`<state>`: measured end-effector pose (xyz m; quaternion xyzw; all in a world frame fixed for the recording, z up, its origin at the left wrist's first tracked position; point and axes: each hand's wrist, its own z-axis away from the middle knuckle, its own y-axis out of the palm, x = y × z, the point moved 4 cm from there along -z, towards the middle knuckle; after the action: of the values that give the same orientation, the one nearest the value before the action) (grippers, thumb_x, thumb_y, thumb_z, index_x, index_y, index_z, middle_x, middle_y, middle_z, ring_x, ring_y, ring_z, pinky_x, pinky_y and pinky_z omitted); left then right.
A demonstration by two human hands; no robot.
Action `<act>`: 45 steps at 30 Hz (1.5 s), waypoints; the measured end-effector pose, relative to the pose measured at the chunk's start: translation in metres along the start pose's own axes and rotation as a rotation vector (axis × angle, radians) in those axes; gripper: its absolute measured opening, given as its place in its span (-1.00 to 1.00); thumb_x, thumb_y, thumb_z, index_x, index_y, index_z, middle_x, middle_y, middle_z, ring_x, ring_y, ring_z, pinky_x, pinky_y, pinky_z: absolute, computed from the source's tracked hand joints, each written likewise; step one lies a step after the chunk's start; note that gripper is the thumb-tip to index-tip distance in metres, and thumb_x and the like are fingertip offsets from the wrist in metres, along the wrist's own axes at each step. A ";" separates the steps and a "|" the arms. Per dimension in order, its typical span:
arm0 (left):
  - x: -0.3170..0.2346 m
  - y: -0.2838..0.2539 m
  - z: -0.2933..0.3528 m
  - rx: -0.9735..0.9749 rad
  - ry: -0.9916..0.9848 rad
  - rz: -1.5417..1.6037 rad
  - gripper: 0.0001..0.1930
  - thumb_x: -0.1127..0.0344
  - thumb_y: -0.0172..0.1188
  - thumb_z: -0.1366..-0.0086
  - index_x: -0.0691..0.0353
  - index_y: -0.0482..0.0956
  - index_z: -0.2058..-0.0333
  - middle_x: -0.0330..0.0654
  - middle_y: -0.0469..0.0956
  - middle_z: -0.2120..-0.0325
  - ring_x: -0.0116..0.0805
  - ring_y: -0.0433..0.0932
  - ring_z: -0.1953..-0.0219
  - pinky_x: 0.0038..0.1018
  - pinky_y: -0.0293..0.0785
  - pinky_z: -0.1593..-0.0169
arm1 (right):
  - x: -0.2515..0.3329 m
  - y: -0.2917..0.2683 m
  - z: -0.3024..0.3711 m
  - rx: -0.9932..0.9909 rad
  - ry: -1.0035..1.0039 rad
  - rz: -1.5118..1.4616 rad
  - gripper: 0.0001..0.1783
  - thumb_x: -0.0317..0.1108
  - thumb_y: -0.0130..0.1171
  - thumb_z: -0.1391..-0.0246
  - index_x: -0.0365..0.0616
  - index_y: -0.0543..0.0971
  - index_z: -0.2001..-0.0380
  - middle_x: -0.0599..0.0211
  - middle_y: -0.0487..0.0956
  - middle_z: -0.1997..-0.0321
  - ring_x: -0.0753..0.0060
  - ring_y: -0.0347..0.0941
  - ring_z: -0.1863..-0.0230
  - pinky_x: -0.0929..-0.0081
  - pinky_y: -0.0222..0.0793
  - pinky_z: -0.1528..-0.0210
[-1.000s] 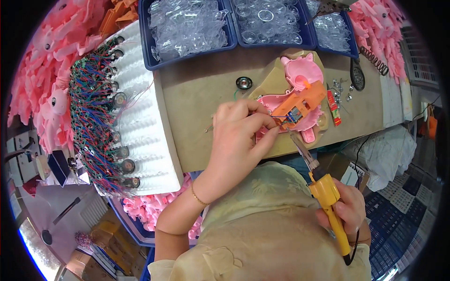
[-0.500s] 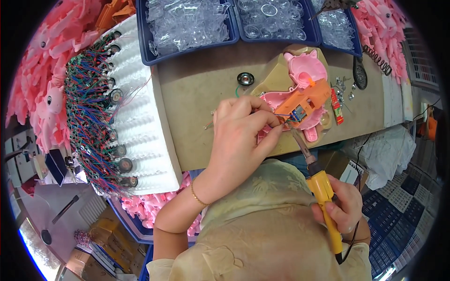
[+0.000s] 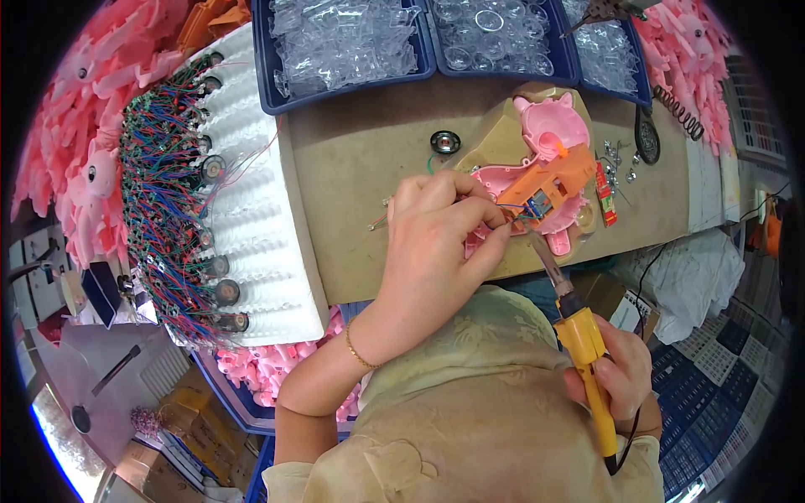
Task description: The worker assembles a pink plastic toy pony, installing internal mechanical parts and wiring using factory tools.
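Note:
My right hand (image 3: 625, 369) is wrapped round the yellow handle of a soldering iron (image 3: 587, 356). The iron slants up and left, its tip close to my left fingertips. Thumb and fingers of my left hand (image 3: 440, 239) pinch a thin wire at the lower left of an orange plastic housing (image 3: 566, 176); the fingertips partly hide it. Blue wires (image 3: 511, 206) run from there into an opening in the housing. Beneath lies a pink animal-shaped toy shell (image 3: 558, 121), set in a tan holder (image 3: 495, 126). A small round speaker (image 3: 445, 142) with a green wire lies beyond my left hand.
Blue bins (image 3: 348, 96) of clear plastic parts line the back. At left, a white foam tray (image 3: 289, 251) carries many wired speakers (image 3: 159, 210), beside heaped pink toys (image 3: 75, 109). A red-and-green packet (image 3: 605, 194) and small metal pieces (image 3: 616, 159) lie right of the holder.
The whole view has shifted slightly. The iron and my right hand sit a little lower and to the right; my left hand keeps its pinch beside the orange housing.

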<state>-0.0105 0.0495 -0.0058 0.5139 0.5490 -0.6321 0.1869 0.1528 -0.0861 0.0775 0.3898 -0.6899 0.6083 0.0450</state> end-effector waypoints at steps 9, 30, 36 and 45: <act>0.000 0.000 0.000 -0.005 -0.013 -0.007 -0.92 0.38 0.25 0.04 0.21 0.57 0.52 -0.24 0.44 0.37 -0.25 0.30 0.23 -0.41 0.20 0.11 | -0.001 0.000 -0.004 0.013 -0.012 0.029 -0.44 -0.41 0.39 0.27 -0.17 0.31 0.19 -0.32 0.46 0.20 0.06 0.51 0.41 0.43 0.43 0.52; -0.006 0.002 -0.007 -0.007 0.006 -0.018 -0.93 0.37 0.25 0.04 0.19 0.56 0.54 -0.25 0.44 0.38 -0.22 0.32 0.22 -0.37 0.21 0.12 | -0.034 -0.037 0.065 -0.657 0.355 -0.194 -0.37 -0.21 0.12 -0.06 -0.26 0.15 -0.11 -0.05 0.36 -0.03 0.06 0.32 -0.08 0.14 0.27 -0.11; -0.002 -0.002 0.001 0.005 -0.031 -0.062 -0.93 0.36 0.25 0.03 0.17 0.56 0.52 -0.23 0.46 0.38 -0.20 0.34 0.21 -0.34 0.22 0.10 | -0.094 -0.078 0.067 -0.942 0.637 -0.312 -0.51 -0.38 0.06 -0.03 -0.29 0.27 -0.05 0.07 0.41 0.02 0.32 0.40 0.02 0.40 0.37 0.03; 0.000 -0.010 0.009 -0.008 -0.078 -0.043 -0.90 0.41 0.23 -0.01 0.20 0.55 0.44 -0.19 0.45 0.34 -0.19 0.34 0.17 -0.36 0.26 0.09 | -0.182 -0.141 0.052 -0.856 0.681 -0.052 -0.59 -0.39 0.12 -0.06 -0.27 0.39 0.00 0.19 0.48 0.06 0.46 0.41 0.09 0.55 0.35 0.10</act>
<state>-0.0223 0.0450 -0.0020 0.4761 0.5548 -0.6534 0.1964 0.3835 -0.0376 0.0803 0.1346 -0.8123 0.3636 0.4356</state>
